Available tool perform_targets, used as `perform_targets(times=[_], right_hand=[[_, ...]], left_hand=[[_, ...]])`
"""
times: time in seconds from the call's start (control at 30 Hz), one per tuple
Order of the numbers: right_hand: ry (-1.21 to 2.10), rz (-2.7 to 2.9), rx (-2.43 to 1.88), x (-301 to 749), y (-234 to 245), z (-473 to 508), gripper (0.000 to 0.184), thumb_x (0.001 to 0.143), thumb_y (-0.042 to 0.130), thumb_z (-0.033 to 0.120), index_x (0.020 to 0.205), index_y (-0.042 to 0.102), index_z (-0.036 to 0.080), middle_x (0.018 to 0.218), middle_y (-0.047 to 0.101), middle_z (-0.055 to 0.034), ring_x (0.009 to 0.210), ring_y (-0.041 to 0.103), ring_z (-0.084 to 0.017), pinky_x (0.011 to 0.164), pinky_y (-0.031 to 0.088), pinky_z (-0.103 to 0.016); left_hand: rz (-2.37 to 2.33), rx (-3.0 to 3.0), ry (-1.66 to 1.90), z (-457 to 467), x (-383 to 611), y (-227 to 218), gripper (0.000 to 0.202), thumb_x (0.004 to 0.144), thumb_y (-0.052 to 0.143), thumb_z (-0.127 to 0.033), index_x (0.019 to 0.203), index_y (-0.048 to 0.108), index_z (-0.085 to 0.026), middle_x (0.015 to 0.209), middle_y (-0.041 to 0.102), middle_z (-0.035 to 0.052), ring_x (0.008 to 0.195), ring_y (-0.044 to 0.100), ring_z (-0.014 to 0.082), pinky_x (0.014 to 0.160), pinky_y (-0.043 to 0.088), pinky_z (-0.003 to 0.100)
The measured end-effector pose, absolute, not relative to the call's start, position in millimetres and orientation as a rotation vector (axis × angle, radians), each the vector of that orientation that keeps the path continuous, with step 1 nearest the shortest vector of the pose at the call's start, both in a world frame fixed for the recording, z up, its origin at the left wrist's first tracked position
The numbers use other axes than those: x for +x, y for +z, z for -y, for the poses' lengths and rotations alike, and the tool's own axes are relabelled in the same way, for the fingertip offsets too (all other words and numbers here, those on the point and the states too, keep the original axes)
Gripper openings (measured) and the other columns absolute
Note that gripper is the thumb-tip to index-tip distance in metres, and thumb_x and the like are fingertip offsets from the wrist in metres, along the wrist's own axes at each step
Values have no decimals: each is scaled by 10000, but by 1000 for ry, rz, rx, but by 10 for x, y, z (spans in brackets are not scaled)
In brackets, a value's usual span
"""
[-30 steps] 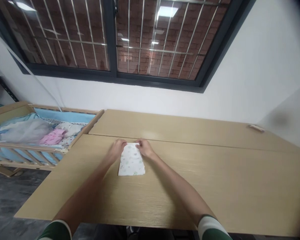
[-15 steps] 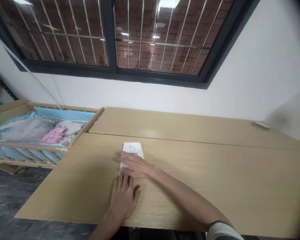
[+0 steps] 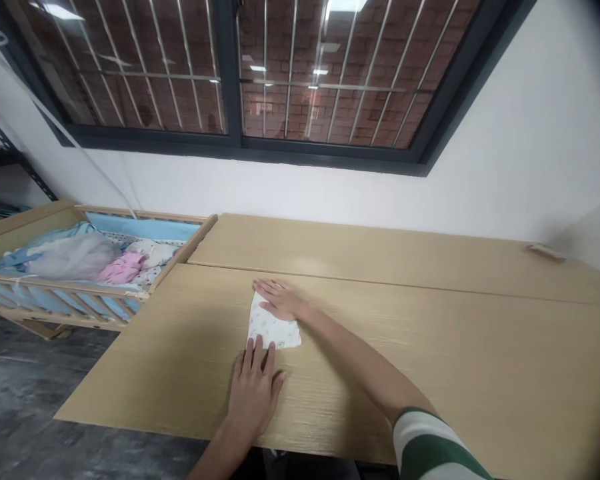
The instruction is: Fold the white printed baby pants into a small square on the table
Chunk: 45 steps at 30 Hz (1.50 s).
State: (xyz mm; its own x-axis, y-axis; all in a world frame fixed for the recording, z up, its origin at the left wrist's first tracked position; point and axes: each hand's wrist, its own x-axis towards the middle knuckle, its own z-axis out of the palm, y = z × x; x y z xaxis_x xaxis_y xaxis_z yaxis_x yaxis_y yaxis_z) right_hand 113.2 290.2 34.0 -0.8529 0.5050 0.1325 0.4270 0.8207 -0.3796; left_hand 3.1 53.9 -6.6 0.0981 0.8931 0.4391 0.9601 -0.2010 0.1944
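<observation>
A small white cloth with a faint print lies flat on the wooden table. Across its far part rests my right hand, palm down with the fingers stretched out to the left. My left hand lies flat on the table at the near side, its fingertips at the cloth's lower edge. Both hands are open. The cloth's far edge is partly hidden under my right hand.
To the left of the table stands a wooden crib with blue lining, a pink cloth and other bedding. A small pale object lies at the table's far right. Behind is a barred window in a white wall.
My right hand has moved up to the far part of the cloth and flattened there. More of the cloth's near part now shows. My left hand has stayed almost in place.
</observation>
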Motion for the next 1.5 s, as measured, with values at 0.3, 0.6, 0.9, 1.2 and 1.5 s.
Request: perform_targets(times=[0.3,0.6,0.9,1.2,1.5], right_hand=[[312,2568,-856,1222,434,-2740,549,1048,394,382,1552,388,164,1638,325,-143,1527,247,-273,1234,190,-485],[721,2670,-834,1926,734,-1957,692,801,761,576,1374,604,221,1402,603,-149,1318,530,-348,1123,362,-500],[818,2347,-1048,1807,595,-2166,266,1016,468,325,1150,671,219,1062,752,-72,952,691,-233,895,507,-365],[723,2039,-1303,1587,439,-2591,178,970,534,355,994,627,206,870,715,-52,790,649,-221,744,490,-307],[613,1632,-1547,1316,141,-2578,349,911,543,301,1223,534,145,1101,653,-135,1009,627,-261,920,504,-392]], left_hand=[[1911,-2402,-753,-725,-279,76,358,1024,438,-340,1283,653,-218,1395,623,131,1291,573,320,1070,471,519],[1689,-2722,-1052,-1127,-836,101,280,1014,433,-308,1090,689,-225,1259,696,100,1210,616,261,1101,443,471],[2162,-2703,-1400,-1680,-953,289,377,956,482,-547,1057,615,-210,1075,744,81,1010,695,236,901,555,373],[2409,-2419,-1314,-2033,-879,264,309,936,503,-471,944,616,-183,899,758,83,832,713,216,754,551,318],[2514,-2085,-1008,-2203,-680,140,158,904,569,-356,830,598,-220,809,705,60,848,671,234,775,469,318]])
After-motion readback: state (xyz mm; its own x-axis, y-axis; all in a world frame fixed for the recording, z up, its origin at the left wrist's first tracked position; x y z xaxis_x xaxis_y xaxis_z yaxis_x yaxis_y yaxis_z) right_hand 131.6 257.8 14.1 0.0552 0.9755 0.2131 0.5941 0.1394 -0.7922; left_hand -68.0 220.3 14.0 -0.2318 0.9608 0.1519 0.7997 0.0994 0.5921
